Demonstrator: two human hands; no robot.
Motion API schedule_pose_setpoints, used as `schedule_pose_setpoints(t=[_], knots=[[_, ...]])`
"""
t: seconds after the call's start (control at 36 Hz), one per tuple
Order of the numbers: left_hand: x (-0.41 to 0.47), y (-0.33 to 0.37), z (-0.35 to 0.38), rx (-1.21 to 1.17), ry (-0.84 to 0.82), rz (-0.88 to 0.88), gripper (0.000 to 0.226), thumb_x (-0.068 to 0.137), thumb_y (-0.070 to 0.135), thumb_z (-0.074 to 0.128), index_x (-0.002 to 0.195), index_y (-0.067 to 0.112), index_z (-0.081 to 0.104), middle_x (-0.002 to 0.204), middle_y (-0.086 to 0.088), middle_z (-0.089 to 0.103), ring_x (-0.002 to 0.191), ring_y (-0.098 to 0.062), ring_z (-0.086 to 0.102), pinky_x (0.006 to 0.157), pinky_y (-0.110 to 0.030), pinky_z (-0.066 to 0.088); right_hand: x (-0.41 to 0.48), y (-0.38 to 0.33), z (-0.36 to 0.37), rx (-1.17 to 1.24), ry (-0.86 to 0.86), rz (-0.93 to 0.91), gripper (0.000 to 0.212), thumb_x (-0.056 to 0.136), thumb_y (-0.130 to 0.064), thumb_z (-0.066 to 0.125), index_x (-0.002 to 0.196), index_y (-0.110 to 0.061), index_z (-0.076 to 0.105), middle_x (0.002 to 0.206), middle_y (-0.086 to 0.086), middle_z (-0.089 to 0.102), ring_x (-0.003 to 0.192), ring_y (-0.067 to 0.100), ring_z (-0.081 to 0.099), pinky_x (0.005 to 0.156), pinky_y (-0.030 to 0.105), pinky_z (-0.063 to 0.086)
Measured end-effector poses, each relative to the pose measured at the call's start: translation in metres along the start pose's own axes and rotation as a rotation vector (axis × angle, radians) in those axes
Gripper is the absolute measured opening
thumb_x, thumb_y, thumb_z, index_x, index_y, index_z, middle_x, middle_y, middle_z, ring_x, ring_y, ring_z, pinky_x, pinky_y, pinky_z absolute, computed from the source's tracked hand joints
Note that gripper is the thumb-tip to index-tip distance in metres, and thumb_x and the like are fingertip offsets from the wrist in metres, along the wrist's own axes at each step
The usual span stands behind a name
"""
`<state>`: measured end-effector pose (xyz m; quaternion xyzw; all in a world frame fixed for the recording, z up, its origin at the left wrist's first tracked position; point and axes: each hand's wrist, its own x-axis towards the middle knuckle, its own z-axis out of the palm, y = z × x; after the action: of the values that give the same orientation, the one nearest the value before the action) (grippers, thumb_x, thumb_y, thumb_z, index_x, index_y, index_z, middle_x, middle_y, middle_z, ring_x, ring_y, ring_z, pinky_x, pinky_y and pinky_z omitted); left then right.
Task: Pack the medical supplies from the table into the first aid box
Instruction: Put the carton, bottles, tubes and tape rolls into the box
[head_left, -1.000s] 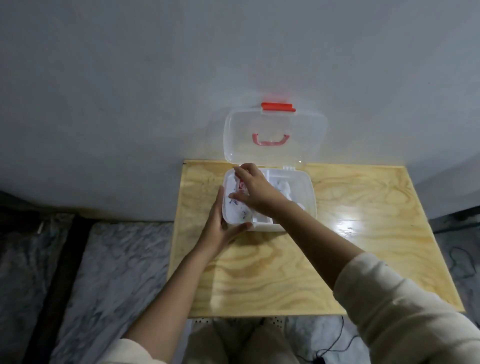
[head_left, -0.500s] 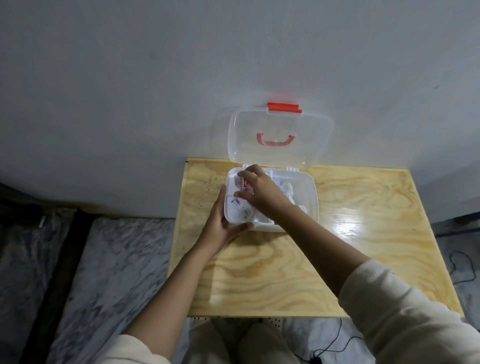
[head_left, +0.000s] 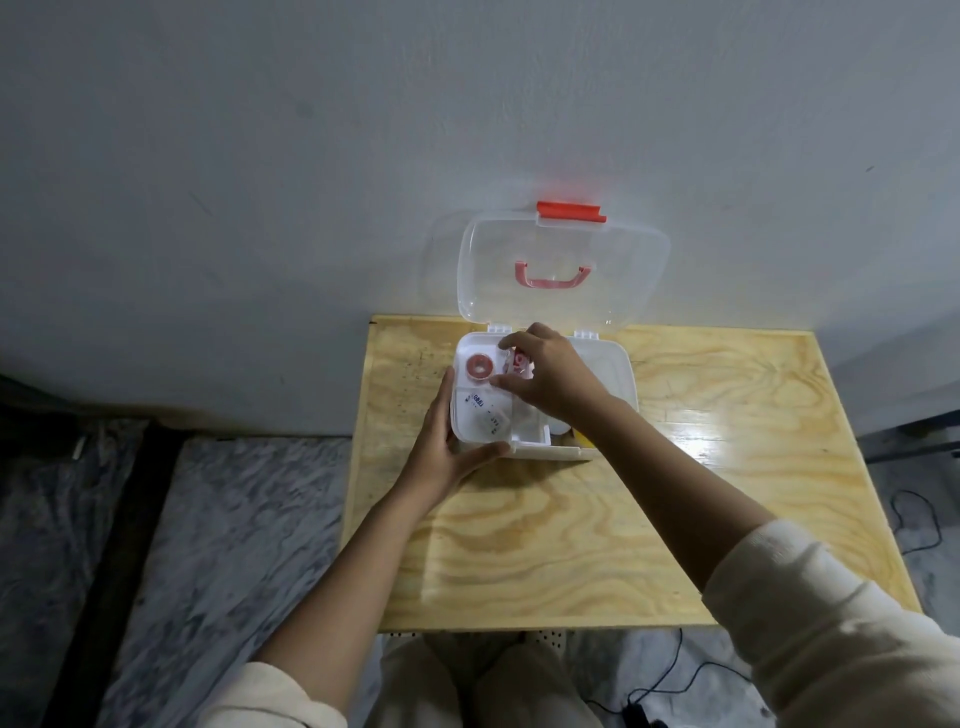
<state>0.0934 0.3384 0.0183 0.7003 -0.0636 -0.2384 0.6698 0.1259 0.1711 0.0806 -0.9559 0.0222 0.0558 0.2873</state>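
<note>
Sitting at the far edge of the plywood counter (head_left: 519, 545), toward 12 o'clock from the person, the first aid box (head_left: 618, 374) stands with its clear lid (head_left: 563, 249) raised against the wall. The left hand (head_left: 447, 441) cups the box's near left corner at about 8 o'clock of it, fingers along the left wall and thumb along the front, gripping the box itself. The right hand (head_left: 550, 379) reaches over the inner tray (head_left: 467, 426), thumb and fingers curled toward a white packet with red print (head_left: 519, 362); whether they actually pinch it cannot be told. A red tape roll (head_left: 479, 367) lies in the tray's 11 o'clock compartment, just left of the right hand. Small printed sachets (head_left: 485, 413) lie in the 7 o'clock compartment, between both hands.
</note>
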Motion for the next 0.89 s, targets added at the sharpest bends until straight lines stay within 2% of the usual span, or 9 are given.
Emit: schedule_pose_setpoints(t=[0.08,0.22,0.33,0.47,0.56,0.69,0.83,0.89], knots=[[0.002,-0.004,-0.001,-0.003,0.007,-0.006,0.101,0.057,0.041,0.087,0.135,0.059,0.025,0.145,0.014,0.048,0.133,-0.009,0.05,0.11,-0.045,0.046,-0.001,0.001,0.003,-0.031,-0.015,-0.011,0.04,0.075,-0.029,0.073,0.109,-0.01,0.062,0.105,0.011,0.066,0.098,0.026,0.052,0.08,0.032,0.043],[0.004,-0.007,0.001,-0.01,-0.002,-0.016,0.102,0.057,0.04,0.089,0.138,0.057,0.029,0.139,0.021,0.053,0.13,-0.005,0.053,0.108,-0.039,0.047,0.001,-0.005,0.005,-0.028,-0.039,-0.002,0.035,0.071,-0.022,0.077,0.101,-0.01,0.066,0.099,0.01,0.069,0.094,0.027,0.058,0.079,0.035,0.049],[0.007,-0.012,0.0,0.004,-0.001,-0.019,0.117,0.059,0.047,0.092,0.153,0.037,0.024,0.15,0.004,0.048,0.138,-0.019,0.048,0.112,-0.052,0.042,0.004,-0.01,0.008,-0.022,-0.018,0.005,0.039,0.072,-0.016,0.076,0.109,-0.008,0.065,0.108,0.012,0.058,0.095,0.025,0.055,0.082,0.034,0.048],[0.01,-0.018,-0.002,0.021,-0.001,-0.033,0.117,0.059,0.048,0.093,0.152,0.047,0.022,0.152,0.003,0.045,0.14,-0.023,0.045,0.111,-0.057,0.04,0.006,-0.01,0.01,-0.067,0.022,0.023,0.025,0.07,-0.016,0.075,0.092,-0.004,0.069,0.094,0.014,0.068,0.089,0.029,0.057,0.077,0.038,0.05],[0.011,-0.019,-0.003,0.01,-0.004,-0.026,0.114,0.06,0.046,0.093,0.15,0.05,0.023,0.151,0.003,0.047,0.138,-0.024,0.047,0.11,-0.058,0.042,0.006,-0.01,0.006,-0.059,0.019,0.043,0.025,0.074,-0.017,0.074,0.096,-0.004,0.07,0.096,0.013,0.071,0.087,0.027,0.061,0.08,0.041,0.053],[0.012,-0.016,-0.003,0.02,-0.015,-0.005,0.105,0.059,0.048,0.091,0.143,0.057,0.029,0.147,0.004,0.05,0.135,-0.022,0.05,0.106,-0.059,0.045,0.005,-0.013,0.0,-0.042,0.006,0.044,0.027,0.076,-0.016,0.072,0.099,-0.003,0.068,0.097,0.014,0.07,0.083,0.024,0.06,0.076,0.036,0.053],[0.013,-0.013,-0.004,0.026,-0.035,0.027,0.101,0.066,0.034,0.089,0.149,0.038,0.031,0.144,0.002,0.053,0.133,-0.021,0.052,0.108,-0.057,0.045,0.006,-0.016,-0.004,-0.059,-0.015,0.069,0.024,0.077,-0.013,0.067,0.098,-0.001,0.068,0.094,0.016,0.066,0.074,0.019,0.05,0.053,0.016,0.033],[0.013,-0.013,-0.004,0.027,-0.048,0.042,0.097,0.069,0.027,0.087,0.149,0.034,0.033,0.142,0.001,0.055,0.131,-0.022,0.053,0.108,-0.057,0.045,0.006,-0.016,-0.003,-0.06,-0.012,0.085,0.021,0.077,-0.011,0.065,0.093,0.001,0.068,0.091,0.018,0.067,0.073,0.026,0.055,0.054,0.02,0.041]])
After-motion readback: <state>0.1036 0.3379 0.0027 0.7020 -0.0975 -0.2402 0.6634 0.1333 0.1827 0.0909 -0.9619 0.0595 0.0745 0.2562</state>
